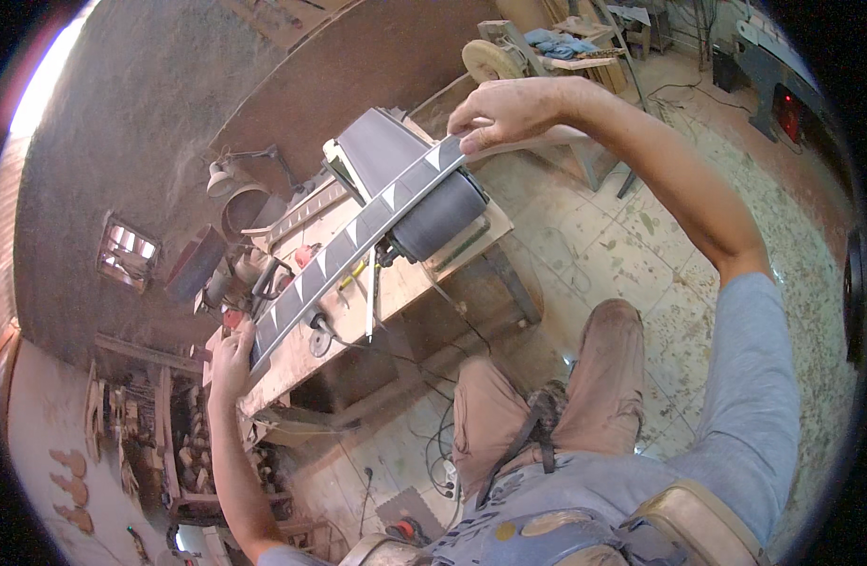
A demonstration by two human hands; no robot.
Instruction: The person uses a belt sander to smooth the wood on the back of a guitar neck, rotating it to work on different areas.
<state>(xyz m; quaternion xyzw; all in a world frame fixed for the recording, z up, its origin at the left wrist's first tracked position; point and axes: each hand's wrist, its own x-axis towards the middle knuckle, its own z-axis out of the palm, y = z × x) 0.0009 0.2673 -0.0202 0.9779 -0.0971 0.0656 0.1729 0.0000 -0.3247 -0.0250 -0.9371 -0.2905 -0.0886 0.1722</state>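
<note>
A long dark grey strip with pale edges and white triangle inlays runs diagonally over a bench sander with a grey belt and a dark roller. My left hand grips the strip's near-left end. My right hand is closed on its far-right end, thumb and fingertips on the strip. The strip lies across the front of the sander, just by the roller; whether it touches the belt I cannot tell.
The wooden workbench carries tools and a desk lamp. A wooden stand with a blue cloth is at the back right, a dark machine at far right. Cluttered shelving stands lower left; cables lie on the tiled floor.
</note>
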